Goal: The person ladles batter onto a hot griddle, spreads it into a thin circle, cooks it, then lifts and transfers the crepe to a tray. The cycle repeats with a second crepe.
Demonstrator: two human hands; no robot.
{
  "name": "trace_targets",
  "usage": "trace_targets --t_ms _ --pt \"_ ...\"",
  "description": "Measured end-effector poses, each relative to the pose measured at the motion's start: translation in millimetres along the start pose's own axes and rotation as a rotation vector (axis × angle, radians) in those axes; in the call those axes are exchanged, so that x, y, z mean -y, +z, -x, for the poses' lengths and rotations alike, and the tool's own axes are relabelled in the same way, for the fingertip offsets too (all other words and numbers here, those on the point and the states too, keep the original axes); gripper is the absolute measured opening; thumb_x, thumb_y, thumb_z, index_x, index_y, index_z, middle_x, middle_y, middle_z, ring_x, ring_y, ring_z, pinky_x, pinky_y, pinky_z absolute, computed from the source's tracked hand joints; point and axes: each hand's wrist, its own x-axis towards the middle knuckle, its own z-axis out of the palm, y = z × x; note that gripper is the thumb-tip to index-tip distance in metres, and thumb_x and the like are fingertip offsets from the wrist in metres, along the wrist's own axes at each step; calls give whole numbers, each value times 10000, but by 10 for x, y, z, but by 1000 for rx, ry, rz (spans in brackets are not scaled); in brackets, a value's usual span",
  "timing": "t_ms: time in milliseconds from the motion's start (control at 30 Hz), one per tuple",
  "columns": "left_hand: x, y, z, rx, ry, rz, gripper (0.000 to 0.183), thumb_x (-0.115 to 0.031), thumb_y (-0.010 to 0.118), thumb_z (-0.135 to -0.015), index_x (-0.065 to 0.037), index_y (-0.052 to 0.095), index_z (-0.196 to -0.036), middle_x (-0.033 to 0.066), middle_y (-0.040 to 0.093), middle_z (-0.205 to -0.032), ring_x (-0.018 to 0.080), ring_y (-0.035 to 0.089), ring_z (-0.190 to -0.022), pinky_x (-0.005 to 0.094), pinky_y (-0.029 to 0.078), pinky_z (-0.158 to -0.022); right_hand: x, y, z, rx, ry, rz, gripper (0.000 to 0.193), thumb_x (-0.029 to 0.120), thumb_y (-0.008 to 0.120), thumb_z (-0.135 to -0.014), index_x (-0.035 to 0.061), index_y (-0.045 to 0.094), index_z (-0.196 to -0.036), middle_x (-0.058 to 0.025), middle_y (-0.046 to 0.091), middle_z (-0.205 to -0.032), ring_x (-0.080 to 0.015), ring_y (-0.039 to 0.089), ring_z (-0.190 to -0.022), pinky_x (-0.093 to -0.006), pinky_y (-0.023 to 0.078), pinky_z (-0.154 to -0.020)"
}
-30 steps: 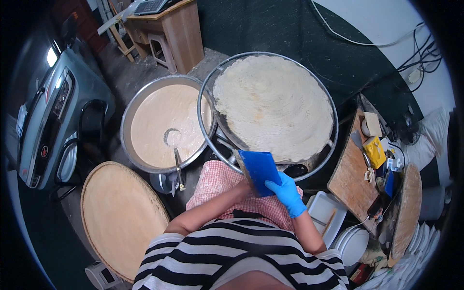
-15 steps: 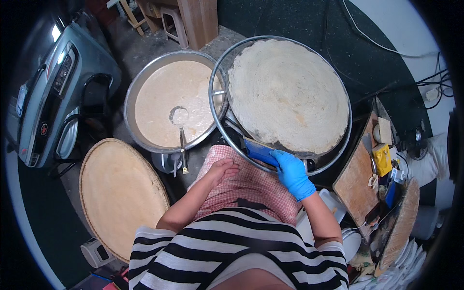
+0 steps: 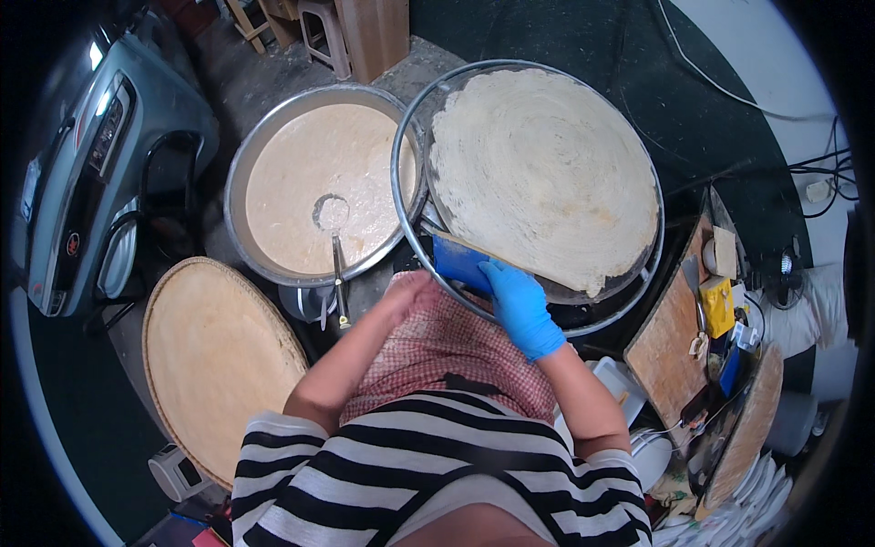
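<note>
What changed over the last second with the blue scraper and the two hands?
The gloved right hand brought the blue scraper down from above the lap onto the near edge of the round griddle, where it now touches the thin batter sheet. It kept its grip throughout. The bare left hand stayed on the checked cloth. The batter basin, its ladle and the woven tray look unchanged.

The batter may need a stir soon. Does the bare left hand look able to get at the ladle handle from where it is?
Probably yes: the left hand rests on the checked cloth, and the ladle handle sticks out over the basin rim beside it, nothing between.
</note>
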Motion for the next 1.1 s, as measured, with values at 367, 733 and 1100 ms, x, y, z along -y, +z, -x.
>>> trace_targets --t_ms 367,733,1100 --pt "-818 23 -492 -251 172 -127 295 -311 453 -928 -35 515 -1011 87 625 -836 163 625 -740 282 538 -641 133 254 -361 27 81 27 324 29 481 -784 51 525 -1104 -159 596 -976 -329 587 -867 -410 474 -739" --pt "1052 689 -361 -102 426 -632 284 -341 545 -872 -59 555 -901 82 601 -824 257 571 -791 383 450 -679 90 385 -590 -35 100 105 329 27 489 -771 47 539 -1096 -146 589 -1024 -320 589 -874 -408 478 -740" --pt "-271 145 -409 -323 201 -101 236 -212 447 -931 -52 557 -798 76 601 -718 150 566 -641 288 454 -584 47 380 -954 -47 84 98 301 23 455 -800 49 548 -1084 -153 595 -993 -331 590 -862 -414 476 -726"
